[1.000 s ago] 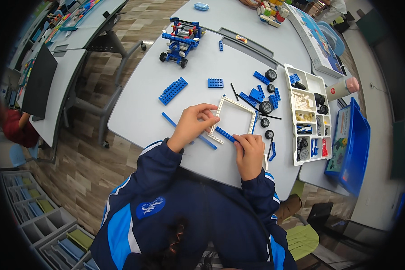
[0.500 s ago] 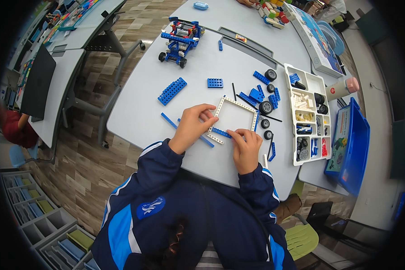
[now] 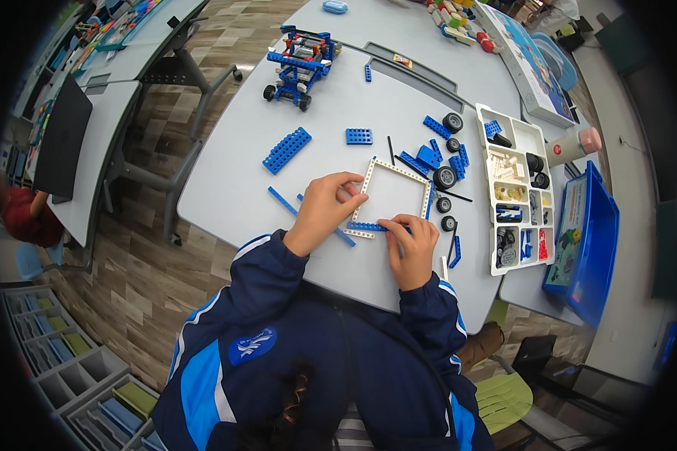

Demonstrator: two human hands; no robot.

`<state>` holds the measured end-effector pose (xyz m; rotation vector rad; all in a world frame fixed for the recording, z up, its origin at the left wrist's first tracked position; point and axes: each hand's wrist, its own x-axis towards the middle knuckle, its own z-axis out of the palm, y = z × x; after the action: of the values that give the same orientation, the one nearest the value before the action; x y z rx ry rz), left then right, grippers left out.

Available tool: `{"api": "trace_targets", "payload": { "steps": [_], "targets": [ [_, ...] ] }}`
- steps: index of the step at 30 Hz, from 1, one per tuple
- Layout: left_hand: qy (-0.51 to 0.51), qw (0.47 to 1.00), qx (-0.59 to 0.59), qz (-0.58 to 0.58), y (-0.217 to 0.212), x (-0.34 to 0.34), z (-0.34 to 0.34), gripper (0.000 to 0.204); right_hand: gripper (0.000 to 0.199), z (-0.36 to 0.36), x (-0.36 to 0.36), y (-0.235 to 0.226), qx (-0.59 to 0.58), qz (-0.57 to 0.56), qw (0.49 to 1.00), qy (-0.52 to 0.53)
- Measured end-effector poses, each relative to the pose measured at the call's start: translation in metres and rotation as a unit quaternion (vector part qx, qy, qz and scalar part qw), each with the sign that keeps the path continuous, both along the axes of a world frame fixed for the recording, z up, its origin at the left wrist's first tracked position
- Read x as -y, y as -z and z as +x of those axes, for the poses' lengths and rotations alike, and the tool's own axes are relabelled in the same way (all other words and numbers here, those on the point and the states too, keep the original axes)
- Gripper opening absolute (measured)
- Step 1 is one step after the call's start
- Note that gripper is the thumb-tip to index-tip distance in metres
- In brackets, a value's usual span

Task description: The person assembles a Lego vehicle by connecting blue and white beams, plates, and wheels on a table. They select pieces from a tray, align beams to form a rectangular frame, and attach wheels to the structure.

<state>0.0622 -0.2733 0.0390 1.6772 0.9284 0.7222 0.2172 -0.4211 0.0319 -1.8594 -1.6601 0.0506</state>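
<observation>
A square frame of white studded beams lies in front of me, with a dark blue beam along its right side. My left hand is closed on the frame's left white beam, thumb and fingers pinching near its lower end. A short blue beam runs along the near side, and my right hand pinches its right end. Just below it a short white beam sticks out, partly beside my left hand. Whether the blue beam is joined to the frame on the right is hidden by my fingers.
Beyond the frame stands a blue wheeled model. A curved blue block and a blue plate lie nearer. Black wheels and blue pieces lie right of the frame, before a white sorting tray, a bottle and a blue bin.
The short blue beam has turned from slanting to nearly level along the frame's near side. The short white beam below it has swung level too. Both hands stay nearly in place.
</observation>
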Motion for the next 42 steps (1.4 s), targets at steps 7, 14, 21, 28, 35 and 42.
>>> {"api": "trace_targets", "payload": {
  "steps": [7,14,21,28,35,42],
  "targets": [
    [0.002,1.000,-0.001,0.000,-0.002,0.002,-0.003,0.031,0.029,0.002,0.002,0.002,-0.004,0.002,1.000,0.005],
    [0.005,1.000,-0.003,-0.003,-0.001,0.003,-0.003,0.031,0.025,0.001,0.001,0.002,-0.002,0.000,1.000,0.010],
    [0.005,1.000,-0.009,0.002,-0.002,0.004,-0.003,0.032,0.032,0.000,0.001,0.003,0.003,0.004,1.000,0.010],
    [0.002,1.000,-0.008,-0.003,-0.001,0.005,-0.002,0.031,0.040,0.012,0.011,-0.008,-0.019,0.014,0.999,0.027],
    [0.007,1.000,-0.009,-0.011,-0.001,0.004,-0.002,0.030,0.042,0.036,0.033,-0.011,-0.002,-0.027,0.996,0.083],
    [0.011,1.000,-0.020,-0.009,-0.002,0.003,-0.001,0.030,0.030,0.033,0.032,-0.003,0.004,-0.016,0.995,0.093]
  ]
}}
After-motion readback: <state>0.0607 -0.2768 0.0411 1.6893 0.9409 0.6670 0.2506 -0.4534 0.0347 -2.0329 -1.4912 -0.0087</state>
